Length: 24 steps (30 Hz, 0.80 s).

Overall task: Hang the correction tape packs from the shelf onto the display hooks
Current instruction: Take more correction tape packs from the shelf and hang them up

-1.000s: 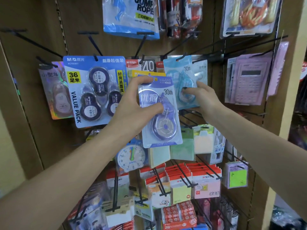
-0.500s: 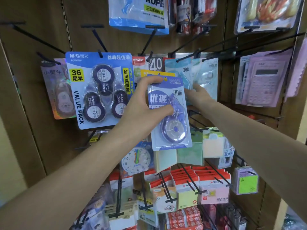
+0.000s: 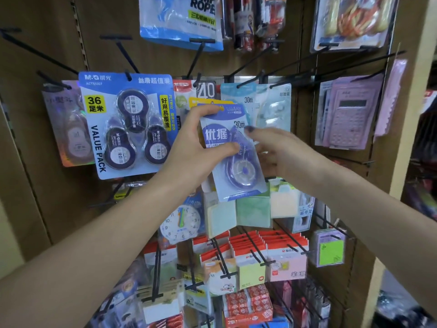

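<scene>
Correction tape pack (image 3: 233, 152), lavender card printed "优握" and "30m", sits tilted in our left hand (image 3: 189, 150), thumb across its front and fingers curled over the top edge. Our right hand (image 3: 281, 150) reaches in just right of the pack, fingers loosely extended, holding nothing; whether they touch it we cannot tell. Left of the pack hangs an M&G card (image 3: 128, 124) reading "36 足米" and "VALUE PACK". Above-right of the pack, a teal "30m" pack (image 3: 238, 100) hangs on a hook.
</scene>
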Tool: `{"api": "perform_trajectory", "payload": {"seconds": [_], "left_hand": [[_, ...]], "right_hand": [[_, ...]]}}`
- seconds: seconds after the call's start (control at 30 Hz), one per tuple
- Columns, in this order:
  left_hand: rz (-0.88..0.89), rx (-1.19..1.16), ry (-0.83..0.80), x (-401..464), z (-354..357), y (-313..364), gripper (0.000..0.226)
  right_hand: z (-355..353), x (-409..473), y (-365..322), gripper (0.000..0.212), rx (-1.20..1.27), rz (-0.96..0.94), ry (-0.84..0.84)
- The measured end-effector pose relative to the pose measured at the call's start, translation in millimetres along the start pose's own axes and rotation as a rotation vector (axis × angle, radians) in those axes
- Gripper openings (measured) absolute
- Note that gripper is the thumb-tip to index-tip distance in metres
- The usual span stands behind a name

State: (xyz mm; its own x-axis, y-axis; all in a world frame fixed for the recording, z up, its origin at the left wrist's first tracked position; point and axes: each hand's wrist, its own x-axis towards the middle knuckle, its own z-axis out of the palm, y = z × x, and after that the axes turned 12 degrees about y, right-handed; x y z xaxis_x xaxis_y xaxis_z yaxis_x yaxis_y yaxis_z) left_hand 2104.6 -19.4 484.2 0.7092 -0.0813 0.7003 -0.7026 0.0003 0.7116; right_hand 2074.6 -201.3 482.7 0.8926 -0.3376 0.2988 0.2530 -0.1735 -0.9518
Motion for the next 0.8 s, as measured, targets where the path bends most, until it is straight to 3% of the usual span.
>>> {"api": "perform_trajectory", "payload": {"seconds": [0.1,0.23,0.37,0.47,0.63,0.8], "left_hand": [[0.025,-0.014,-0.029,-3.9,2.1,3.5,0.059],[-0.006,-0.044,-0.029,-5.0,4.5,3.6,0.061],[-0.044,-0.063,-0.018,-1.0,6.5,2.8,0.077],[-0.076,-0.061,0.006,-1.8,10.1,5.3,0.083],[-0.121,-0.080,0.058,-2.0,13.4,1.7,0.067],[-0.179,-0.004,0.028,-0.7,11.1,0.1,0.051]], "right_hand": [[-3.7,-10.8,12.1,0.080,0.024,-0.023,-0.046],[-9.5,-17.7,12.3,0.069,0.153,-0.005,-0.093],[-9.0,-21.0,9.1,0.040,0.227,0.016,-0.157],[-8.2,-20.9,8.0,0.043,0.232,0.008,-0.139],[-1.8,-27.7,8.5,0.045,0.329,0.021,-0.127],[4.0,-27.5,7.3,0.047,0.393,-0.011,0.044]]}}
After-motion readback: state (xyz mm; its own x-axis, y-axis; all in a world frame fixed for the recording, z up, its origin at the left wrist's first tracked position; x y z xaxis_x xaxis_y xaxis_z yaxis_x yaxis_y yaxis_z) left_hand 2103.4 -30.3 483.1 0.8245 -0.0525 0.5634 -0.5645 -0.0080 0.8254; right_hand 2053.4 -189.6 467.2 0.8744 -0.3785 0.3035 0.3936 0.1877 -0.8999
